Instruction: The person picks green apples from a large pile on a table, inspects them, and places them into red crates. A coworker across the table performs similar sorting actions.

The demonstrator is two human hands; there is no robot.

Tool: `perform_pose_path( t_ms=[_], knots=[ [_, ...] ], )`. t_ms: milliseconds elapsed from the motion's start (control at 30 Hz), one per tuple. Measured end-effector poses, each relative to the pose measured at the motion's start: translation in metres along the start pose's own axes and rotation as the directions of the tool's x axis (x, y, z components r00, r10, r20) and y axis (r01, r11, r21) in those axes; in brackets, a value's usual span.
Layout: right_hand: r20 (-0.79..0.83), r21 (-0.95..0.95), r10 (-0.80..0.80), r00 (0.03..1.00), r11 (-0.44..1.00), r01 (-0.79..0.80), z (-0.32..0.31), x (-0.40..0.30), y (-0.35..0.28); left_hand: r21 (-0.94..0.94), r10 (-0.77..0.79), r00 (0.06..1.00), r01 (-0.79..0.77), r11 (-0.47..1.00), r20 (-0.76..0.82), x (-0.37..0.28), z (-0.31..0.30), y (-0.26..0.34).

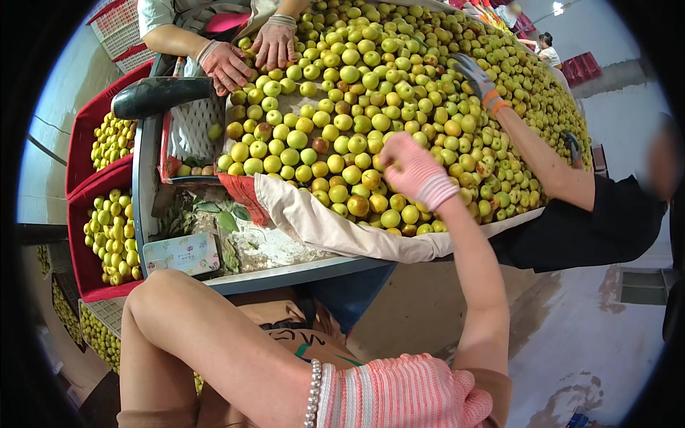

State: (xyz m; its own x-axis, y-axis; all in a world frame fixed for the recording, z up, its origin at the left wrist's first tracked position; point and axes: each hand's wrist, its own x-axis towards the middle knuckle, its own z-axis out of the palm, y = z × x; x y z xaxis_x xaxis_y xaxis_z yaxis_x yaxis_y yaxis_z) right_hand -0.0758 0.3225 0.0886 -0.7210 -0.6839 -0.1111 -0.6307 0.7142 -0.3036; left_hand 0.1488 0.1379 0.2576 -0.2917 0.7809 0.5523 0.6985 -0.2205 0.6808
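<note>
A large heap of yellow-green jujubes (350, 144), some with brown patches, covers the sorting table. My right hand (417, 171), in a pink and white knitted glove, hovers over its near side. Its fingers are curled, and what lies inside them is hidden. My left hand (401, 393), gloved alike with a beaded bracelet at the wrist, is folded across my body beside my right sleeve (489, 393). Its fingers are bent, and whether they grip anything cannot be seen. Cream cloth (342, 227) pads the table's near edge below my right forearm.
Red-lined crates (104, 289) of jujubes stand left. A white perforated chute (192, 131) lies beneath a dark tapered object (160, 97). A floral case (184, 254) bearing writing sits near leaves (227, 220). A co-worker's gloved hands (225, 64) and another's grey glove (476, 80) touch the heap.
</note>
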Motion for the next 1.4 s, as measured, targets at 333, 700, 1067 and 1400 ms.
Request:
perform_pose_path(
  t_ms=[333, 700, 1067, 1400],
  knots=[
    [0.099, -0.525, 0.149, 0.984, 0.848, -0.076, 0.045, 0.007, -0.054, -0.792, -0.501, 0.854, 0.210, 0.573, -0.136, -0.067, 0.025, -0.058],
    [-0.041, 0.461, -0.163, 0.986, 0.872, 0.163, 0.029, -0.018, -0.081, -0.939, -0.954, 0.297, -0.315, -0.137, 0.040, -0.159, 0.060, -0.143],
    [0.055, 0.998, 0.305, 0.951, -0.023, -0.050, 0.076, 0.027, -0.056, -0.780, -0.902, -0.045, -0.485, 0.395, -0.429, -0.230, 0.012, -0.098],
    [0.116, 0.991, 0.164, 0.980, -0.081, -0.104, 0.076, 0.030, -0.068, -0.501, -0.547, -0.630, -0.274, 0.821, -0.551, -0.443, -0.144, -0.088]
  ],
)
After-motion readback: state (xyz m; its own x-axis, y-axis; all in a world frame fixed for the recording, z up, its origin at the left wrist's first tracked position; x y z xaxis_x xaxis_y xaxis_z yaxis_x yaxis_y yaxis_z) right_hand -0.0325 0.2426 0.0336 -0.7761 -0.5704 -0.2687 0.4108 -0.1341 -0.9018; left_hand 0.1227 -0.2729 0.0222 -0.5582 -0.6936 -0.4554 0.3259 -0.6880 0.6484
